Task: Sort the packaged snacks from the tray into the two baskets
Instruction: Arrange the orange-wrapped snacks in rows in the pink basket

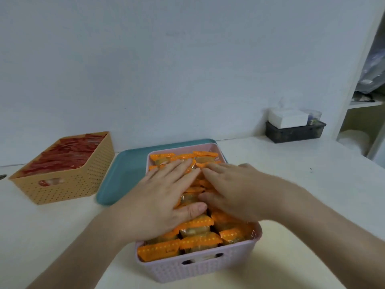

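Atop orange snacks (198,240) in the pink basket (208,270), left hand (162,197) and right hand (239,192) lie spread; teal tray (125,174) behind.

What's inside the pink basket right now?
The pink basket is filled with orange-wrapped snacks. The left hand and right hand lie flat on top, fingers straight, hiding the packs in the middle. Any lower layers cannot be seen.

Both hands lay flat, fingers straight, on the orange snack packets (198,243) filling the pink basket (200,265): the left hand (164,197) beside the right hand (239,192). The teal tray (123,176) sat behind the pink basket. To the left stood 1 tan basket (62,184) of red packets (66,153).
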The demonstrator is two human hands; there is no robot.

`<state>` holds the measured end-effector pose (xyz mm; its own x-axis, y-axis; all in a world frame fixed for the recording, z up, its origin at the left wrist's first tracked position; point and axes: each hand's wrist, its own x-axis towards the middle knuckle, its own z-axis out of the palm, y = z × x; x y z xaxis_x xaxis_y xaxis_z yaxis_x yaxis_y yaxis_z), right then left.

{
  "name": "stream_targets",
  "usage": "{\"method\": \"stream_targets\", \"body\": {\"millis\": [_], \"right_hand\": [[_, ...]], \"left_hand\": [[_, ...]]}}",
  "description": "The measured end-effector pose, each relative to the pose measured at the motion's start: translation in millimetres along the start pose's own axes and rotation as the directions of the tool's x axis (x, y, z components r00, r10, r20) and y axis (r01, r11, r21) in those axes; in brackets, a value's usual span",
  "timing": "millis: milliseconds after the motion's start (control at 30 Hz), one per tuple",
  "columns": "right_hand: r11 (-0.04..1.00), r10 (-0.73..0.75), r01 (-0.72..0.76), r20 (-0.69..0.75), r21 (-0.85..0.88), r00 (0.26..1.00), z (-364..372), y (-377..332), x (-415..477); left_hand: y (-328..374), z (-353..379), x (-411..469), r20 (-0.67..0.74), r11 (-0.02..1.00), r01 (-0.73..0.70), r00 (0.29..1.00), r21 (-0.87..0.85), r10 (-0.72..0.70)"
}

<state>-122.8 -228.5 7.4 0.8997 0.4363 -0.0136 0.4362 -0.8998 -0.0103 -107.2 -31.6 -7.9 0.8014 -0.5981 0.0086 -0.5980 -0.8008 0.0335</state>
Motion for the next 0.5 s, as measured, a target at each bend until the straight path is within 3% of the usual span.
{"method": "stream_targets", "body": {"millis": [100, 267, 333, 400, 500], "right_hand": [[0.995, 0.09, -0.091, -0.055, -0.03, 0.994, 19.9, -10.2, -2.3], [0.986, 0.169, -0.166, -0.113, 0.033, 0.979, 28.5, -8.1, 3.6], [0.974, 0.159, -0.125, -0.173, 0.19, 0.972, 29.2, -5.3, 4.5], [0.932, 0.149, -0.031, -0.305, 0.362, 0.941, 29.8, -0.6, 7.1], [0.782, 0.269, 0.039, -0.393, 0.622, 0.879, 28.1, -3.0, -1.8]], "left_hand": [[4.0, 6.0, -3.5, 0.069, 0.994, 0.066, 0.995, 0.092, -0.072], [7.4, 12.7, 2.5, -0.018, 0.983, 0.137, 0.991, 0.125, -0.136], [6.2, 13.6, 0.3, -0.126, 0.99, 0.139, 0.982, -0.037, -0.142], [1.5, 13.7, -2.1, -0.293, 0.94, 0.131, 0.929, -0.315, -0.228], [8.0, 12.9, -21.7, -0.352, 0.735, 0.143, 0.806, -0.663, -0.475]]}}
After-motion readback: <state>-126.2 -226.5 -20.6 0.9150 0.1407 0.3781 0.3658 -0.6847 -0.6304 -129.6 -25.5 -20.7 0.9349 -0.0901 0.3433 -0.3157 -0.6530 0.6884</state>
